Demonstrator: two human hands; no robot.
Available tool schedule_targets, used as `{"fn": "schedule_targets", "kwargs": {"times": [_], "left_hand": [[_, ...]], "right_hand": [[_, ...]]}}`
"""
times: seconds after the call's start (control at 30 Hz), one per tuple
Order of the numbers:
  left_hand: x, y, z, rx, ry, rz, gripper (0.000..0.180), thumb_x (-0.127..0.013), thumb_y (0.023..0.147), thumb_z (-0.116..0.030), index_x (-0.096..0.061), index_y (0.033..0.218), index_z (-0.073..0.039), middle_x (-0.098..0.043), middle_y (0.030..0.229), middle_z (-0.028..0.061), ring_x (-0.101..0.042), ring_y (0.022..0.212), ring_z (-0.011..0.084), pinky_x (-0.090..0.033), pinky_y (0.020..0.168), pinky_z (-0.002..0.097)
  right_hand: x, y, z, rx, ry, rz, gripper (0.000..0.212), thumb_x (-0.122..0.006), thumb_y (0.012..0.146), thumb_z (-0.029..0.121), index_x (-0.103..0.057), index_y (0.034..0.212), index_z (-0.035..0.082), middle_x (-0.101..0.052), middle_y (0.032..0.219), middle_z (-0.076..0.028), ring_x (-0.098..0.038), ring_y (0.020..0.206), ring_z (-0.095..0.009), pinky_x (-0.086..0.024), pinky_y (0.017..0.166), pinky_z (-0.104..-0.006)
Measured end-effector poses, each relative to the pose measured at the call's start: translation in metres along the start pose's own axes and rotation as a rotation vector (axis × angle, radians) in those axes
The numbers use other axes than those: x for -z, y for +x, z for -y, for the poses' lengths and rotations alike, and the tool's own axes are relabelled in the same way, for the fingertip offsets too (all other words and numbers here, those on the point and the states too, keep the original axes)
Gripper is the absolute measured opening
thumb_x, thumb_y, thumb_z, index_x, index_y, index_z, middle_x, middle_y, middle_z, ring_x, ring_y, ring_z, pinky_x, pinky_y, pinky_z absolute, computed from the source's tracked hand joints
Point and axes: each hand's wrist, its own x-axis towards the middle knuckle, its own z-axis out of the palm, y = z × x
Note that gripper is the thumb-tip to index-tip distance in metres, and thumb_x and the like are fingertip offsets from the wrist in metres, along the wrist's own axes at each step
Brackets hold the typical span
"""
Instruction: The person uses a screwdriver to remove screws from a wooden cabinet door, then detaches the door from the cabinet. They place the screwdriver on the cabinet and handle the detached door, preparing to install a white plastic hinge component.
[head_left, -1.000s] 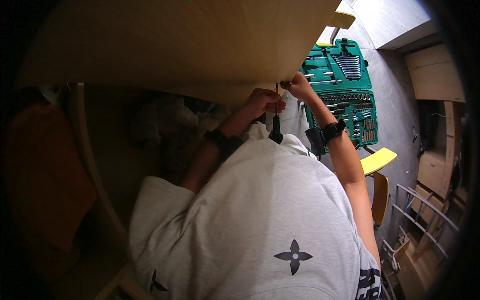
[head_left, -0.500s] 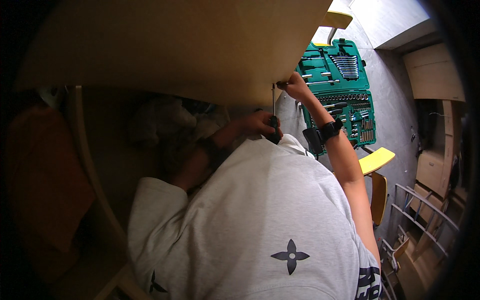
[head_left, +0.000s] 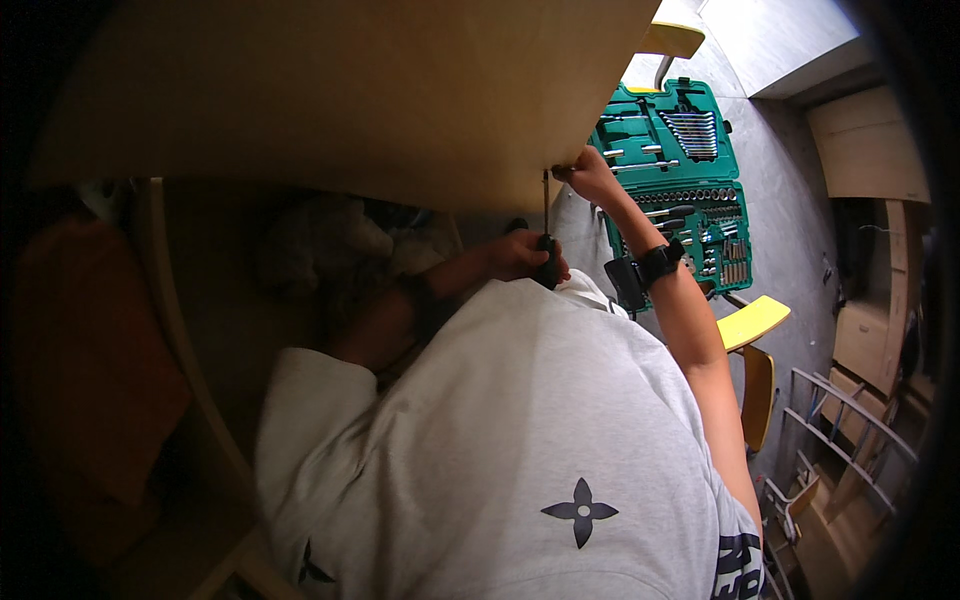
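My left hand [head_left: 517, 256] is closed around the dark handle of a screwdriver [head_left: 546, 215], close to my shirt front. The metal shaft points up and away, its tip at the lower part of a large wooden panel [head_left: 360, 100]. My right hand [head_left: 594, 180] is bent inward at the panel's right edge, fingers pinched by a small dark piece [head_left: 563, 172] beside the screwdriver tip. Shadow and the fingers hide what kind of piece it is. A dark band with a small box sits on my right wrist.
Right of the panel, a green tool case [head_left: 690, 180] lies unfolded with sockets and wrenches. Yellow seats [head_left: 752, 322] stand around it. A metal rack [head_left: 850, 420] and wooden cabinets [head_left: 865, 145] line the far right. An orange cloth [head_left: 95, 370] hangs in the dark at left.
My left hand has shifted slightly with the screwdriver, its fingers turned a little around the handle. The panel's lower left edge sits slightly lower. My right hand has barely moved.
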Motion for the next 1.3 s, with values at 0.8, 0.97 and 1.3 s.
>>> {"fn": "schedule_targets", "kwargs": {"times": [0.8, 0.97, 1.3], "left_hand": [[0.027, -0.005, 0.023, -0.043, -0.003, -0.216, 0.028, -0.057, 0.089, -0.021, -0.051, 0.107, -0.001, -0.058, 0.099, 0.0122, -0.058, 0.096, 0.0265, -0.046, 0.087, 0.0405], [0.013, -0.006, 0.021, 0.037, 0.216, -0.544, 0.022, -0.057, 0.088, -0.015, -0.053, 0.104, 0.0, -0.062, 0.094, 0.0116, -0.063, 0.083, 0.0249, -0.052, 0.075, 0.0372], [-0.006, 0.031, -0.046, -0.122, 0.317, -0.593, 0.047, -0.059, 0.083, -0.018, -0.036, 0.123, -0.006, -0.06, 0.096, 0.0159, -0.064, 0.084, 0.0301, -0.053, 0.076, 0.0391]], "right_hand": [[0.001, -0.003, 0.01, 0.029, 0.02, 0.007, 0.02, -0.061, 0.074, -0.007, -0.061, 0.093, -0.001, -0.062, 0.083, -0.001, -0.057, 0.079, -0.01, -0.046, 0.072, -0.0256], [0.002, -0.001, 0.003, -0.013, 0.009, 0.043, 0.027, -0.062, 0.074, -0.005, -0.059, 0.101, 0.0, -0.063, 0.089, -0.002, -0.057, 0.082, -0.01, -0.046, 0.074, -0.0265], [0.006, 0.0, 0.001, -0.059, 0.062, 0.086, 0.025, -0.061, 0.072, -0.007, -0.059, 0.096, -0.001, -0.064, 0.086, -0.004, -0.057, 0.081, -0.012, -0.047, 0.072, -0.0264]]}}
